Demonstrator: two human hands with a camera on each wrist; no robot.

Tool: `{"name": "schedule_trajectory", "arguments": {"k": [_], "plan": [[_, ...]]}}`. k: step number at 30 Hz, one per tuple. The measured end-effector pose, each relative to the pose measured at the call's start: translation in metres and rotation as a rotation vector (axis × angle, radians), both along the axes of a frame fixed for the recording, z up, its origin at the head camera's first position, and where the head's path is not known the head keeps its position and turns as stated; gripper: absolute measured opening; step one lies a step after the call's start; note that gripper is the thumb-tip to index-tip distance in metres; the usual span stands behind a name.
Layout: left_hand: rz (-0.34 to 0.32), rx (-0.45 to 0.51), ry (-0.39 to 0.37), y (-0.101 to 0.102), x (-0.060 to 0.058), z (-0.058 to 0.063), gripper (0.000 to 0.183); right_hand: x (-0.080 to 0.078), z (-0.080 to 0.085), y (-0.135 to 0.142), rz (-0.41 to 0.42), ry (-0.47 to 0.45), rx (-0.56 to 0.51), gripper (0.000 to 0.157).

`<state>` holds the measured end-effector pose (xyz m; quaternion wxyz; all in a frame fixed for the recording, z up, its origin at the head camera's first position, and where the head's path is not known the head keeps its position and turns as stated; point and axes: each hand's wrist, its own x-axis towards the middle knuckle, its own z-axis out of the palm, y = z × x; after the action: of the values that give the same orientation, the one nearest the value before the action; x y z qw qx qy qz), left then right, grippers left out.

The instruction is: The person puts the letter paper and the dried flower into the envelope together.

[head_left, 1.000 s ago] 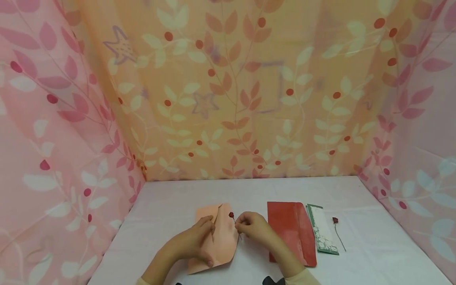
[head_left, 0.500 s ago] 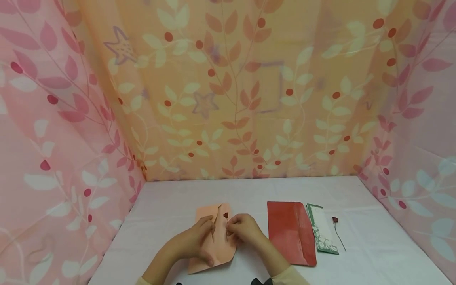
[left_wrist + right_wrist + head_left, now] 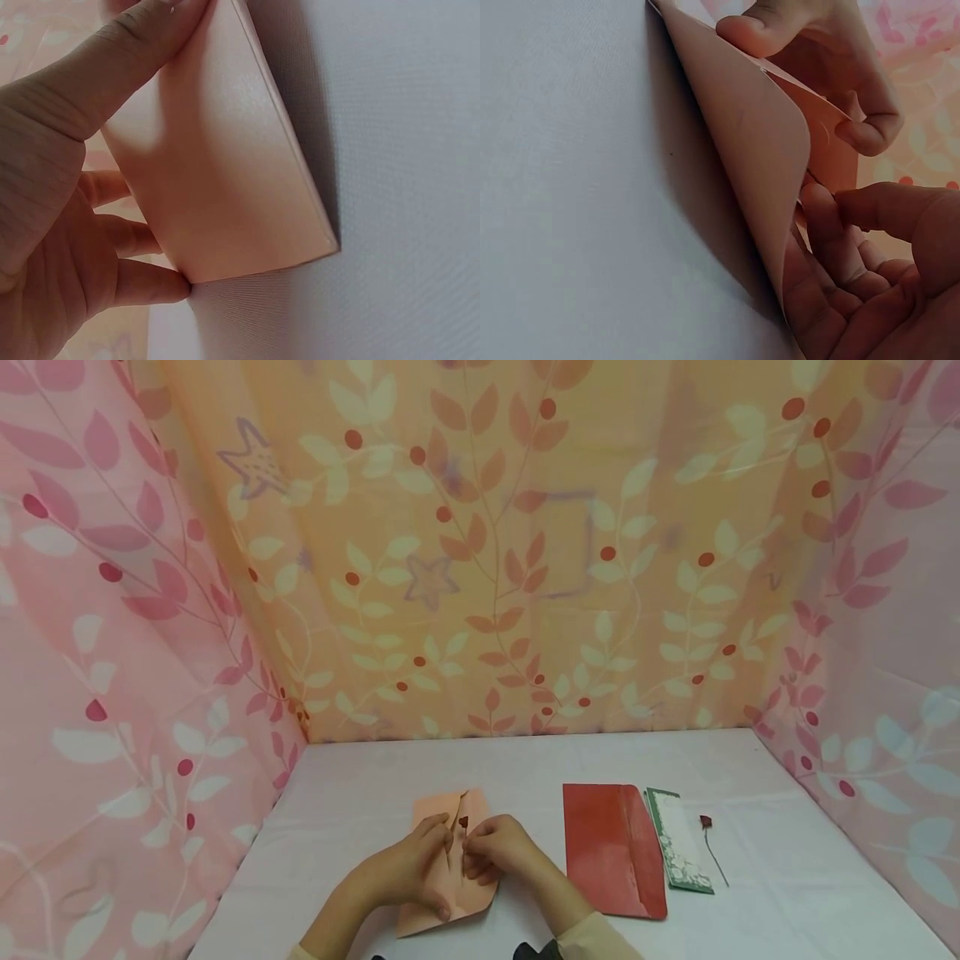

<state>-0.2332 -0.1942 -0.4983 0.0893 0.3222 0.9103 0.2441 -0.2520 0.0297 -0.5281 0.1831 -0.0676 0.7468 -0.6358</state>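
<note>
In the head view, my left hand grips a peach envelope, its thumb towards the near end and its fingers at the slit. The left wrist view has the thumb pressed on the envelope. My right hand pinches the thin stem of a small dried red rose between thumb and forefinger, over the envelope's flap. From the right wrist, the envelope gapes; the pinching right hand is beside the raised flap, part of its fingers hidden behind it. The stem's lower end is mostly hidden.
A red envelope lies right of my right hand. Beside it are a white card with a green border and a second dried red rose on the white-covered table. Patterned curtains enclose the back and sides.
My right hand has moved left with the rose, from the envelope's right edge to near its slit. My left hand and the envelope have hardly moved.
</note>
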Motion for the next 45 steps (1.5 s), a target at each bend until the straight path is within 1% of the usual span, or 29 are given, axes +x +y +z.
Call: {"name": "schedule_trajectory", "arguments": {"k": [8, 14, 20, 25, 29, 35, 39, 45], "plan": [[0.015, -0.010, -0.010, 0.000, -0.001, 0.001, 0.090, -0.006, -0.007, -0.003, 0.034, -0.037, -0.032, 0.018], [0.009, 0.004, -0.018, -0.001, -0.001, -0.001, 0.084, -0.009, -0.010, -0.009, 0.070, -0.024, -0.017, 0.018], [0.006, 0.011, -0.029, -0.002, -0.001, 0.001, 0.082, -0.011, -0.011, -0.016, 0.081, -0.013, -0.029, 0.014], [0.000, 0.012, -0.020, -0.001, -0.001, 0.004, 0.081, -0.012, -0.011, -0.020, 0.077, -0.004, -0.014, 0.015], [0.002, 0.015, -0.031, -0.001, 0.000, 0.005, 0.082, -0.012, -0.014, -0.026, 0.059, -0.003, -0.003, 0.015], [-0.005, 0.011, -0.016, 0.000, 0.001, 0.003, 0.085, -0.011, -0.019, -0.031, 0.024, 0.029, 0.021, 0.018], [-0.017, 0.010, -0.005, 0.000, 0.000, 0.001, 0.086, -0.009, -0.019, -0.033, 0.002, 0.052, 0.051, 0.017], [-0.013, -0.007, 0.022, -0.001, -0.001, -0.001, 0.088, -0.010, -0.018, -0.036, -0.011, 0.076, 0.096, 0.014]]}}
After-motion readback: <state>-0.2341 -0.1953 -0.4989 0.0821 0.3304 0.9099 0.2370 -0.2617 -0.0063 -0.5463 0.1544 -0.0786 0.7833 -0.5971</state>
